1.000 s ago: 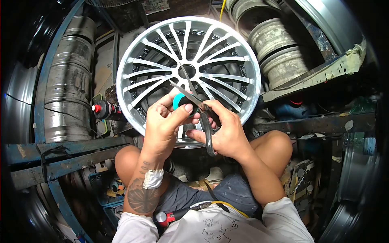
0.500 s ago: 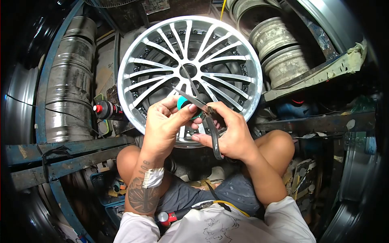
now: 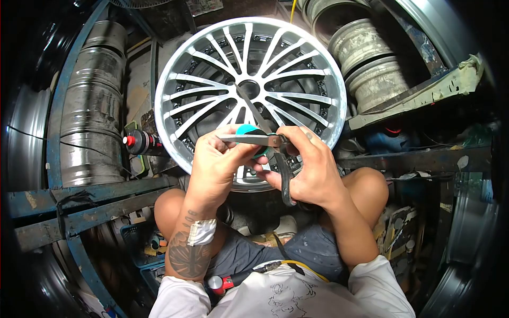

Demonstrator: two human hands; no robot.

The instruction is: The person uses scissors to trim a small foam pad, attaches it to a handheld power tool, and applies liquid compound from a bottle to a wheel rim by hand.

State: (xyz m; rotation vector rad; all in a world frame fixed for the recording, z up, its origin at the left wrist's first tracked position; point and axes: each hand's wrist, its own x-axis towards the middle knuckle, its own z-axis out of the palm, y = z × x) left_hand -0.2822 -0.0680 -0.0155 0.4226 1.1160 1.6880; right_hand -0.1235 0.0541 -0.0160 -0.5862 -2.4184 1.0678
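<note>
My right hand (image 3: pixel 314 172) grips a pair of black-handled scissors (image 3: pixel 275 141), its fingers and thumb at the handle loops. The blades are spread, one pointing left toward my other hand and one reaching up over the wheel. Pinched in my left hand (image 3: pixel 216 161) is a small teal-and-black round piece (image 3: pixel 246 129), partly covered by the fingers and the lower blade. That blade crosses in front of the piece. Beneath both hands lies a silver multi-spoke wheel rim (image 3: pixel 196 100), face up.
Stacked metal rims (image 3: pixel 90 111) line the left, behind a blue metal frame (image 3: pixel 55 106). More worn rims (image 3: pixel 366 47) are at upper right. A black bottle with a red cap (image 3: pixel 140 143) lies left of the wheel. A red-and-black air tool (image 3: pixel 225 283) rests on my lap.
My right hand has turned the scissors, so the lower blade now lies nearly level across the teal piece. The blades look wider apart. The view has shifted slightly.
</note>
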